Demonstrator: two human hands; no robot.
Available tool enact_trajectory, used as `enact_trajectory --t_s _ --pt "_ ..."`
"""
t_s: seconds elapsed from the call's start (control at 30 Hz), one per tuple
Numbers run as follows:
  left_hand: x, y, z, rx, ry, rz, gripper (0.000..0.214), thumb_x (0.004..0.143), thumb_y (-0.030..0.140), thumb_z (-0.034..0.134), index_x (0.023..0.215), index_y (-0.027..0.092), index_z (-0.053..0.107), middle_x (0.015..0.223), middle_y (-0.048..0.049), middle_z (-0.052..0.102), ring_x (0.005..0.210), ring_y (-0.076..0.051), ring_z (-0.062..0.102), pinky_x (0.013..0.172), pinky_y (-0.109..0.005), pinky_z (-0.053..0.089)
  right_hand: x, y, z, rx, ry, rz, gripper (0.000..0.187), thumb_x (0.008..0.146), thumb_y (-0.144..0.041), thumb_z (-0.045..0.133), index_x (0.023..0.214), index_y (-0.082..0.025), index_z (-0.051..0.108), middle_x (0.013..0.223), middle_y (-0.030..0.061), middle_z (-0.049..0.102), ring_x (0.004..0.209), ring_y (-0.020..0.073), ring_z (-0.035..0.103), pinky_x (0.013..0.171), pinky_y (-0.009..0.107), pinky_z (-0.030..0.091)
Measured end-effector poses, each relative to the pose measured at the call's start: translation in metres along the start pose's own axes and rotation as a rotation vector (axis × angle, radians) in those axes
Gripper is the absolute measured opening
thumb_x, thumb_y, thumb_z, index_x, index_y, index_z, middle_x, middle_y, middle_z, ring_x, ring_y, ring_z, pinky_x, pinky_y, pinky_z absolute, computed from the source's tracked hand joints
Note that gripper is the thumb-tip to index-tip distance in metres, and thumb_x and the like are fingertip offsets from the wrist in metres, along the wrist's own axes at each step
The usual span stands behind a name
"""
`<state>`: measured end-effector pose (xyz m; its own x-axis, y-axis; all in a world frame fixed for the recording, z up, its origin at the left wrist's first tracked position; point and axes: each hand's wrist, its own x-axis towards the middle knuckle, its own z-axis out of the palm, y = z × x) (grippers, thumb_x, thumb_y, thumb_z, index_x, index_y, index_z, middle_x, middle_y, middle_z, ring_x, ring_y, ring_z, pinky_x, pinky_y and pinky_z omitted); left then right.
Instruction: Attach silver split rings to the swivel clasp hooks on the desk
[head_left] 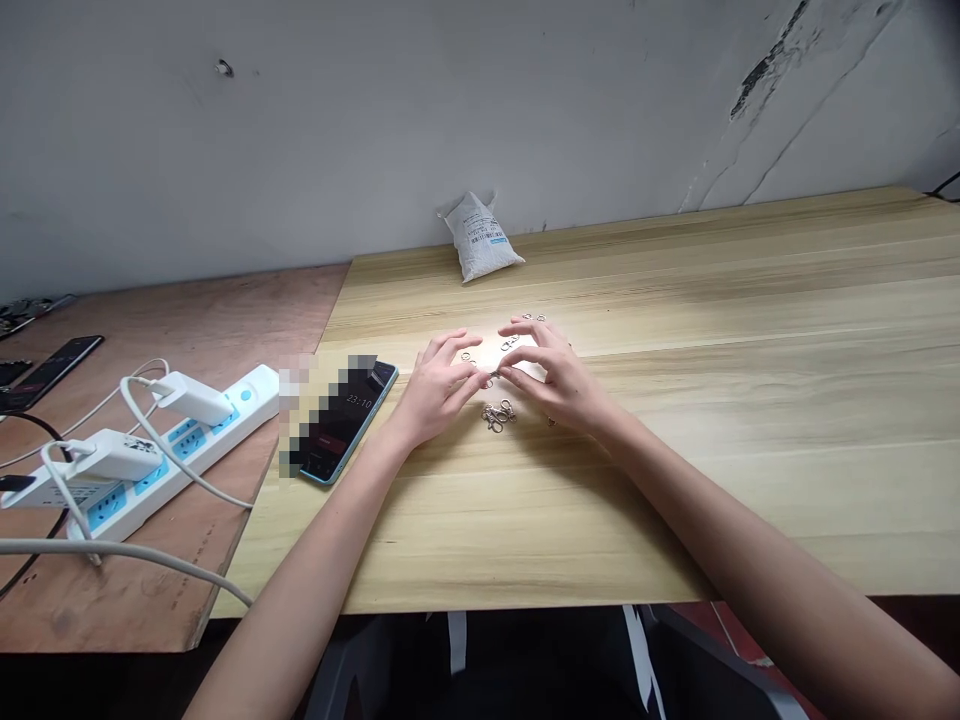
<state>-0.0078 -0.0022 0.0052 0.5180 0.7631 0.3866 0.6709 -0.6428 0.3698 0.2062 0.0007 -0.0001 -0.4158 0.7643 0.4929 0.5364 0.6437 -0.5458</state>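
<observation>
Metal clasp [491, 378] betw. L hand [439, 388], R hand [559, 385]

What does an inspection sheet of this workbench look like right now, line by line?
Surface: light wood-grain tabletop, butted against a plywood board on the left.
Work items: tangled silver lobster clasps; small metal rings scattered around the hands.
Grips: left hand and right hand meet at the fingertips over the metal pieces; anything pinched is too small to tell.
Clutter: smartphone showing a clock, partly pixelated; white barcode-labelled sack by the wall.
Cables: white cords around a power strip on the plywood.
Surroundings: scuffed white wall, cracked at right.
</observation>
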Motion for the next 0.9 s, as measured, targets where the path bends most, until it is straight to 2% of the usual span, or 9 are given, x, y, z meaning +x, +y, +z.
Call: enact_trajectory --t_s 0.07,0.2,0.37,0.5,0.7,0.9 --pt "0.0 0.001 0.0 -0.018 -0.002 -0.005 0.023 0.097 0.028 0.051 0.087 0.022 0.07 0.132 -0.0068 0.058 0.134 -0.027 0.041 0.111 -0.053 0.035 0.0 0.001 0.001 0.047 0.015 0.021 0.013 0.093 -0.025 0.057 0.088 -0.022 0.068 0.126 0.0096 0.06 0.132 0.0276 0.046 0.103 0.052 0.037" --pt "-0.001 0.003 -0.001 -0.077 0.027 -0.012 0.014 0.093 0.029 0.058 0.103 0.023 0.068 0.131 -0.0076 0.058 0.132 -0.025 0.044 0.11 -0.052 0.037 0.001 0.005 0.001 0.11 0.028 0.048 0.012 0.093 -0.026 0.057 0.087 -0.022 0.068 0.124 0.0097 0.06 0.128 0.0256 0.049 0.104 0.051 0.037" --pt "0.001 0.002 -0.003 -0.151 0.062 -0.011 0.007 0.09 0.025 0.063 0.088 0.023 0.07 0.127 -0.0057 0.061 0.131 -0.024 0.045 0.11 -0.053 0.037 0.0 0.007 -0.001 0.067 0.016 0.033 0.014 0.093 -0.027 0.057 0.087 -0.022 0.068 0.123 0.0093 0.061 0.124 0.0246 0.052 0.102 0.048 0.04" --pt "0.002 0.0 -0.007 -0.202 0.103 -0.116 0.005 0.088 0.025 0.067 0.086 0.024 0.071 0.126 -0.0043 0.062 0.13 -0.024 0.047 0.111 -0.054 0.035 0.001 0.007 0.001 -0.091 0.021 -0.044 0.013 0.093 -0.025 0.057 0.086 -0.023 0.067 0.121 0.0082 0.063 0.125 0.0261 0.051 0.102 0.05 0.038" --pt "0.002 0.0 -0.003 -0.25 0.223 -0.269 0.007 0.087 0.028 0.067 0.084 0.024 0.071 0.127 -0.0039 0.06 0.127 -0.024 0.049 0.111 -0.051 0.035 0.002 -0.01 0.016 -0.456 0.058 -0.205 0.021 0.092 -0.013 0.051 0.084 -0.02 0.069 0.116 0.0094 0.068 0.127 0.0263 0.049 0.114 0.053 0.024" --pt "0.002 0.001 0.007 -0.217 0.257 -0.269 0.008 0.088 0.028 0.066 0.083 0.024 0.071 0.124 -0.0044 0.062 0.126 -0.025 0.049 0.112 -0.051 0.034 0.001 -0.018 0.027 -0.651 0.041 -0.295 0.029 0.091 -0.008 0.043 0.09 -0.018 0.071 0.12 0.0119 0.065 0.13 0.0262 0.046 0.117 0.053 0.022"
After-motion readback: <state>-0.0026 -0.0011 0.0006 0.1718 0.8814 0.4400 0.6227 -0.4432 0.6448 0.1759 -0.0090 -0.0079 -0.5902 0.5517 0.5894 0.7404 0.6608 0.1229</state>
